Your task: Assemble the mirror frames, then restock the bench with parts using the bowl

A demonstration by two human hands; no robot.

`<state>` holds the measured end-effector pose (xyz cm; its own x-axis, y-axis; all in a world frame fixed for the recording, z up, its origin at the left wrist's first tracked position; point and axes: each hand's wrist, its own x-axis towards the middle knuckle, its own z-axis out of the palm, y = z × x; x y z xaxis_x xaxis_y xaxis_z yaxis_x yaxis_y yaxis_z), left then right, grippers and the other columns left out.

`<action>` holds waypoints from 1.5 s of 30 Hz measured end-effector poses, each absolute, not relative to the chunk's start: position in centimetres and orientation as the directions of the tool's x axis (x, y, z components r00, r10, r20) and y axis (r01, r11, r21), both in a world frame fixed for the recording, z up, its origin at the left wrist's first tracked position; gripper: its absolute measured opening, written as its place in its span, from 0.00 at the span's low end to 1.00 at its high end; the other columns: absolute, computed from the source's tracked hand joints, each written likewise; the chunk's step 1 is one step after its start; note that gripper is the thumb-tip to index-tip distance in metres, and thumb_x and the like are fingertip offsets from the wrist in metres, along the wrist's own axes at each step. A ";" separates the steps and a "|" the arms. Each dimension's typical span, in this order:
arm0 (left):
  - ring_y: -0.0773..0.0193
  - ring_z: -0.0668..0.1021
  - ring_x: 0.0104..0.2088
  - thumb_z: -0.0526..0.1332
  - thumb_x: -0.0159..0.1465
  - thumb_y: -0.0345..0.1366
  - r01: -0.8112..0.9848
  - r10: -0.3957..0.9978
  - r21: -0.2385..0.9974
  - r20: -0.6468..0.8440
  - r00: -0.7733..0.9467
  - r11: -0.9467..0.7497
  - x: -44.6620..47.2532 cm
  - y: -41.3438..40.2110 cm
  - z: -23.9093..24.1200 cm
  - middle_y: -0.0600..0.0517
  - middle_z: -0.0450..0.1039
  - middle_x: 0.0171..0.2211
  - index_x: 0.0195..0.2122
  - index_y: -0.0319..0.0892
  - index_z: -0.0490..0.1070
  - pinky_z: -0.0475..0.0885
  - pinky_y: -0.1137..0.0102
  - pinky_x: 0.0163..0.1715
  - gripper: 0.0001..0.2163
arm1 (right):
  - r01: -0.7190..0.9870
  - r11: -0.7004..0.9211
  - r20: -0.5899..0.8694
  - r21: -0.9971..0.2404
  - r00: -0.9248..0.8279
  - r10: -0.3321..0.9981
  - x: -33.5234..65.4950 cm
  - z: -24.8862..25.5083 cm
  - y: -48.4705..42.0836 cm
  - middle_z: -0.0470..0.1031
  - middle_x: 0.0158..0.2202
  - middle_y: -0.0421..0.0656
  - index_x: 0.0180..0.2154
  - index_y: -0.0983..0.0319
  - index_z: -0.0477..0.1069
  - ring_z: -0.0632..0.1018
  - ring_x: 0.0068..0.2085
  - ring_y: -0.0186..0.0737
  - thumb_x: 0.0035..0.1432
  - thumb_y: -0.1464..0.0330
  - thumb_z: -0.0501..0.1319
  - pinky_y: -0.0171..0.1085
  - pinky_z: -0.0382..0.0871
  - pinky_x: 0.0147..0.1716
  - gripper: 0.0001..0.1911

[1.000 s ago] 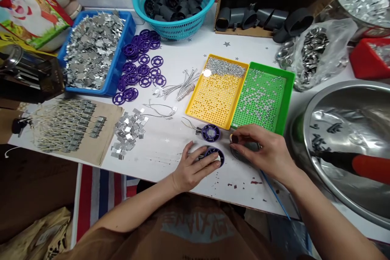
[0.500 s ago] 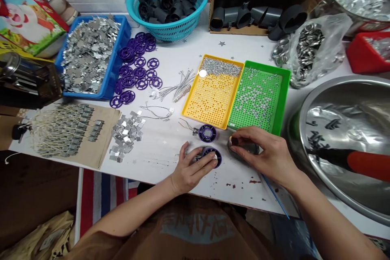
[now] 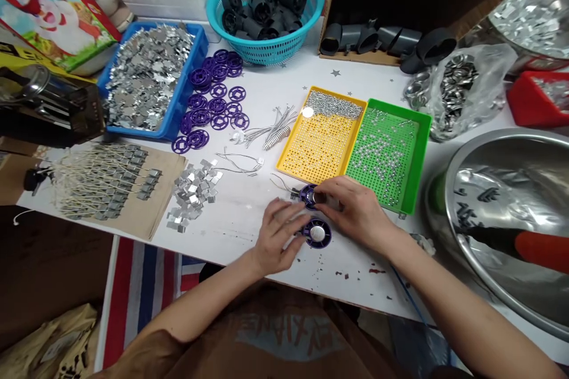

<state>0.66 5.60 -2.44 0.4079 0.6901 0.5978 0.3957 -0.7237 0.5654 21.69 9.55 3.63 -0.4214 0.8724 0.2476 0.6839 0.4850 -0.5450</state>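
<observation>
Disc (image 3: 318, 233) touches the left fingers (image 3: 296, 230).

a teal basket (image 3: 267, 53) of dark tubes (image 3: 262, 9) stands at the back, a blue tray (image 3: 198, 50) of metal scraps (image 3: 142, 77) to its left. a yellow tray (image 3: 287, 143) and a green tray (image 3: 420, 160) lie touching, side by side. a clear bag (image 3: 489, 80) of metal rings (image 3: 457, 80) sits behind a big steel bowl (image 3: 511, 201). metal squares (image 3: 193, 192) lie heaped beside brown paper (image 3: 162, 198).
</observation>
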 end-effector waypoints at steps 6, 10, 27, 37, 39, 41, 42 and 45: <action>0.53 0.67 0.56 0.56 0.65 0.31 0.501 0.719 0.528 0.596 0.357 -0.686 1.1 8.8 -1.6 0.44 0.71 0.53 0.51 0.43 0.70 0.65 0.53 0.55 0.13 | 0.693 0.516 0.200 -0.504 -0.487 0.850 21.2 3.5 10.0 0.76 0.41 0.46 0.44 0.62 0.70 0.74 0.42 0.43 0.58 0.71 0.62 0.43 0.72 0.41 0.11; 0.51 0.65 0.58 0.57 0.65 0.34 0.533 0.656 0.403 0.594 0.467 -0.744 1.1 9.6 -1.8 0.46 0.72 0.55 0.53 0.44 0.70 0.59 0.50 0.60 0.15 | 0.679 0.515 0.253 -0.523 -0.454 0.854 22.1 4.4 9.8 0.76 0.43 0.45 0.45 0.61 0.70 0.75 0.44 0.41 0.58 0.71 0.62 0.42 0.73 0.44 0.12; 0.49 0.65 0.60 0.54 0.67 0.34 0.418 0.436 0.141 0.425 0.793 -0.898 1.4 11.5 -1.1 0.47 0.73 0.54 0.54 0.42 0.68 0.45 0.43 0.63 0.15 | 0.759 0.355 0.298 -0.546 -0.220 0.929 25.1 4.6 1.5 0.75 0.47 0.46 0.49 0.58 0.69 0.77 0.47 0.41 0.58 0.69 0.62 0.39 0.75 0.44 0.15; 0.50 0.69 0.52 0.59 0.64 0.37 0.493 0.597 0.340 0.399 0.696 -0.801 1.1 11.0 -0.5 0.39 0.67 0.50 0.55 0.37 0.66 0.68 0.57 0.52 0.20 | 0.774 0.300 0.310 -0.557 -0.142 0.940 19.7 -1.5 -0.4 0.74 0.46 0.53 0.54 0.64 0.61 0.77 0.45 0.49 0.57 0.60 0.62 0.47 0.75 0.42 0.26; 0.53 0.70 0.52 0.59 0.64 0.38 0.527 0.722 0.494 0.454 0.522 -0.692 -1.6 9.5 0.2 0.40 0.66 0.49 0.52 0.38 0.69 0.68 0.59 0.53 0.16 | 0.757 0.290 0.333 -0.586 -0.102 0.937 18.9 -2.1 -0.3 0.75 0.45 0.50 0.52 0.63 0.63 0.78 0.41 0.46 0.56 0.59 0.62 0.45 0.75 0.40 0.25; 0.57 0.72 0.50 0.57 0.64 0.37 0.507 0.800 0.621 0.422 0.426 -0.598 -5.1 7.1 1.6 0.43 0.67 0.48 0.47 0.42 0.72 0.68 0.63 0.53 0.12 | 0.743 0.312 0.345 -0.592 -0.116 0.931 17.9 -1.8 -0.4 0.75 0.44 0.48 0.51 0.61 0.63 0.78 0.40 0.46 0.54 0.58 0.63 0.45 0.75 0.40 0.26; 0.59 0.73 0.48 0.56 0.65 0.36 0.495 0.825 0.667 0.374 0.424 -0.557 -6.8 5.6 2.3 0.45 0.69 0.46 0.44 0.43 0.73 0.69 0.66 0.51 0.10 | 0.735 0.347 0.355 -0.582 -0.154 0.922 17.2 -1.5 -0.5 0.75 0.45 0.47 0.52 0.61 0.63 0.78 0.41 0.46 0.54 0.57 0.63 0.46 0.75 0.40 0.26; 0.64 0.76 0.40 0.54 0.67 0.38 0.552 0.904 0.750 0.144 0.402 -0.364 -11.3 -0.1 3.6 0.51 0.74 0.38 0.37 0.43 0.72 0.70 0.72 0.43 0.09 | 0.671 0.523 0.393 -0.526 -0.354 0.849 14.0 0.0 -1.1 0.72 0.47 0.49 0.54 0.60 0.62 0.76 0.46 0.49 0.56 0.61 0.61 0.48 0.74 0.42 0.25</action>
